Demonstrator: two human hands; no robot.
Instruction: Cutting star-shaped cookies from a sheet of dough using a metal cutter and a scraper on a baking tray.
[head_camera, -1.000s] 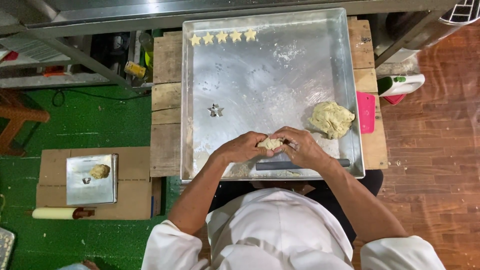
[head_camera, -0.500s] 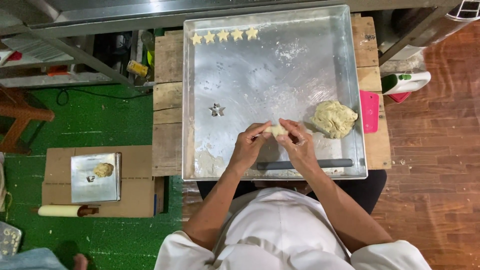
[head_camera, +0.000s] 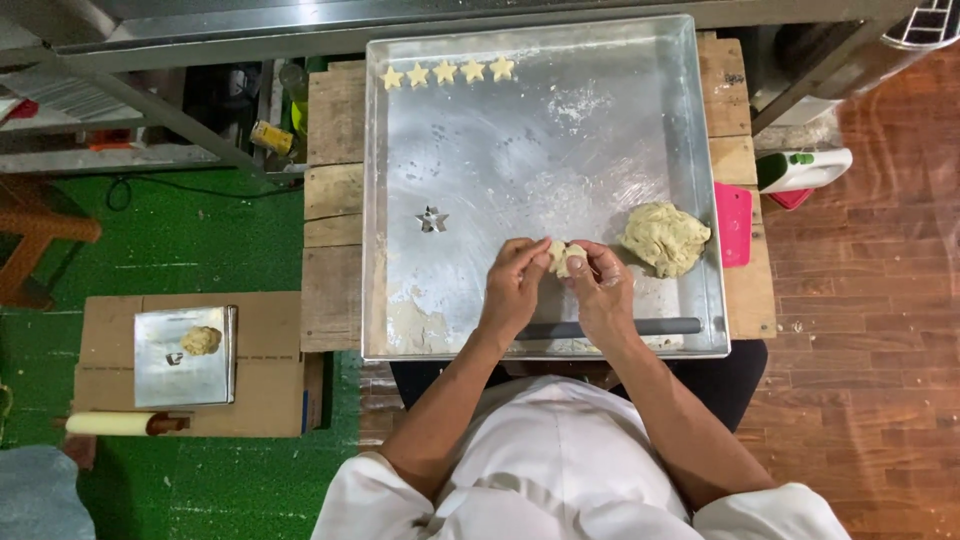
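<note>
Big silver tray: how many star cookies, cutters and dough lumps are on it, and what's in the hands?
Pale star-shaped dough cookies: 5
Small metal star-shaped cutter: 1
Large beige dough lump: 1
Small dough piece, held between left hand and right hand: 1
Dark rod along the near edge: 1
Total: 9, all on the big silver metal tray

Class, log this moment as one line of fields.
left hand: pinching small dough piece | right hand: same piece | tray: five star cookies, star cutter, dough lump
</note>
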